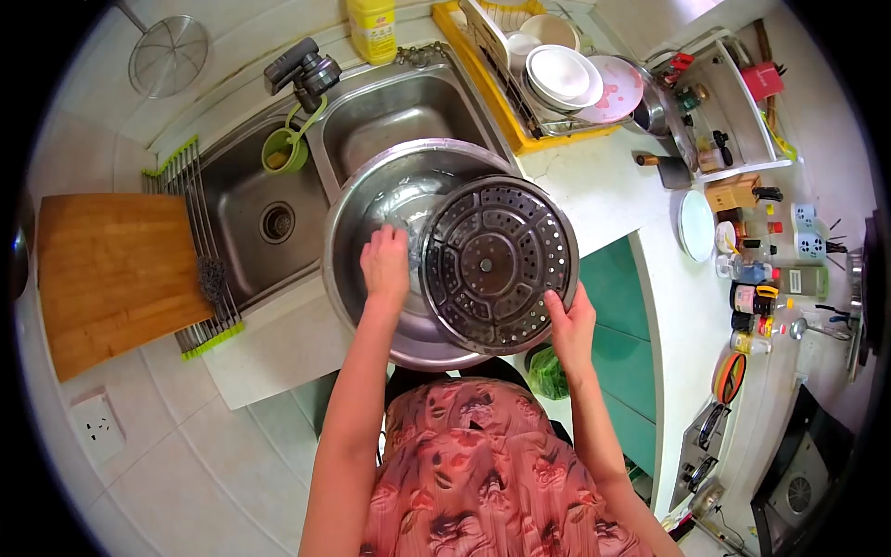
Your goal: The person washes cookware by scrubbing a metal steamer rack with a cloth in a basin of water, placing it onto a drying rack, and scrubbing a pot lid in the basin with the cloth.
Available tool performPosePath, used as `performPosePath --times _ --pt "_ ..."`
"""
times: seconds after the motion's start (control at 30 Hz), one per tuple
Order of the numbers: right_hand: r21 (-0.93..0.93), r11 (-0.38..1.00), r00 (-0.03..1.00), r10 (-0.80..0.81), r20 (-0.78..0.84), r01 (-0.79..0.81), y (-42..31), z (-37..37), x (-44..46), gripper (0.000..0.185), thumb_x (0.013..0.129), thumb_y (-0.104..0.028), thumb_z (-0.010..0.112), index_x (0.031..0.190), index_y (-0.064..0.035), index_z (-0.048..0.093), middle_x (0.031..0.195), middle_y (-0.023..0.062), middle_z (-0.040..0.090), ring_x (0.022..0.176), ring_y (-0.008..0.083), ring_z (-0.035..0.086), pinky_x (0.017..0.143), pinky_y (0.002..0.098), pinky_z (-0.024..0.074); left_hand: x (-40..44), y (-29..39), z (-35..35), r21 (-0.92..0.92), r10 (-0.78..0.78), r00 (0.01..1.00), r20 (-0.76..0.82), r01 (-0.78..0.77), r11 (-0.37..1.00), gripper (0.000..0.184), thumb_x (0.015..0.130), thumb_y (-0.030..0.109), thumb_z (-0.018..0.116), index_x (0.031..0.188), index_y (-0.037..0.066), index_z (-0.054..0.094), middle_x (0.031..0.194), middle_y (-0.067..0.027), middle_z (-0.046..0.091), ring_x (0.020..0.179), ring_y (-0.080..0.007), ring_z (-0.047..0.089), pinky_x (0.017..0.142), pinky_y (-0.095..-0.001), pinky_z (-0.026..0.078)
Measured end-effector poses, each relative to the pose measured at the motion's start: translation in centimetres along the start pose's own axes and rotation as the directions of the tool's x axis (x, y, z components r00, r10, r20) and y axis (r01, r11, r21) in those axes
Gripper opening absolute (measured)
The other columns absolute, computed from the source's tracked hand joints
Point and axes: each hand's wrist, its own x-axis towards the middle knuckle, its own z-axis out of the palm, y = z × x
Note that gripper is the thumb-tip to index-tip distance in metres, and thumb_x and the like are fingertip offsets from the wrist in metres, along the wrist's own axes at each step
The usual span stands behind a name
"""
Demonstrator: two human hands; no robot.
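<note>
A large stainless steel basin rests across the front of the sink, with some water inside. A round perforated steamer rack is tilted over the basin's right side. My right hand grips the rack's right rim, thumb on top and fingers underneath. Inside the basin, left of the rack, my left hand is closed with its fingers curled downward. Whatever those fingers hold, if anything, is hidden; something pale and shiny shows beside them.
Behind the basin lies a double sink with a faucet and a hanging green strainer cup. A cutting board sits at left on a roll-up rack. Bowls fill a yellow-trayed dish rack; bottles line the right counter.
</note>
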Motion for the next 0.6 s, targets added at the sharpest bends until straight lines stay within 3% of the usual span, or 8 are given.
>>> performPosePath --times 0.17,0.27,0.3,0.4,0.5,0.57,0.6 --pt "0.005 1.0 1.0 -0.018 -0.02 0.018 0.0 0.3 -0.1 0.028 0.094 -0.013 0.062 0.119 0.0004 0.06 0.094 0.0142 0.071 0.086 0.0199 0.067 0.081 0.0351 0.0513 -1.9 1.1 0.4 0.036 0.005 0.988 0.157 -0.011 0.999 0.011 0.08 0.005 0.063 0.09 0.001 0.066 0.109 -0.0126 0.058 0.103 -0.0298 0.061 0.076 -0.0378 0.057" --pt "0.027 1.0 1.0 0.0 -0.008 0.0 0.1 0.2 0.0 0.029 0.095 -0.012 0.062 0.12 0.0004 0.06 0.095 0.0138 0.071 0.087 0.0193 0.066 0.082 0.0348 0.0512 -2.7 1.7 0.4 0.18 0.134 0.983 0.127 -0.156 0.971 0.014 0.08 0.004 0.063 0.093 -0.002 0.066 0.121 -0.0128 0.055 0.11 -0.0292 0.058 0.075 -0.037 0.059" --pt "0.034 0.999 1.0 0.006 -0.005 -0.006 -0.1 0.2 0.0 0.029 0.095 -0.012 0.062 0.12 0.0003 0.059 0.095 0.0136 0.071 0.087 0.0191 0.066 0.082 0.0347 0.0511 -2.6 1.9 0.0 0.186 0.129 0.969 0.213 -0.17 0.968 0.015 0.079 0.003 0.064 0.093 -0.002 0.067 0.135 -0.0128 0.05 0.115 -0.0284 0.054 0.076 -0.0374 0.058" --pt "0.035 0.999 1.0 0.01 0.001 -0.01 0.0 0.2 0.0 0.029 0.095 -0.012 0.062 0.121 0.0003 0.059 0.097 0.0139 0.071 0.088 0.0204 0.066 0.083 0.035 0.0511 -1.0 0.8 0.5 0.102 0.139 0.954 0.265 -0.171 0.98 0.024 0.077 -0.002 0.064 0.101 -0.003 0.066 0.133 -0.0149 0.056 0.113 -0.0339 0.058 0.082 -0.0415 0.058" --pt "0.035 0.999 1.0 -0.009 -0.002 0.009 -0.4 0.1 0.0 0.03 0.095 -0.013 0.062 0.122 0.0003 0.058 0.099 0.0148 0.071 0.091 0.0229 0.067 0.084 0.0359 0.0512 0.6 -0.1 -0.6 -0.109 -0.048 0.957 0.286 0.082 0.991 0.029 0.077 0.002 0.068 0.107 0.003 0.068 0.12 -0.0155 0.066 0.103 -0.0348 0.064 0.084 -0.0436 0.055" --pt "0.014 1.0 1.0 0.001 0.024 -0.002 -0.5 0.0 0.0 0.036 0.094 -0.011 0.061 0.128 0.0 0.053 0.105 0.0169 0.07 0.094 0.0265 0.067 0.085 0.0375 0.0512 0.7 1.2 -1.4 -0.281 -0.074 0.98 0.187 0.126 0.951 0.03 0.078 0.0 0.068 0.107 0.006 0.067 0.106 -0.0154 0.069 0.097 -0.035 0.066 0.084 -0.0445 0.054" --pt "0.011 1.0 1.0 -0.016 0.009 0.016 -0.7 0.1 -0.1 0.038 0.094 -0.01 0.061 0.13 0.0 0.052 0.107 0.0151 0.068 0.097 0.0229 0.065 0.087 0.0353 0.0502 0.8 2.4 -2.1 -0.366 -0.095 0.986 0.137 0.139 0.92 0.03 0.079 -0.001 0.068 0.108 0.007 0.066 0.099 -0.0154 0.071 0.095 -0.035 0.067 0.083 -0.045 0.053"
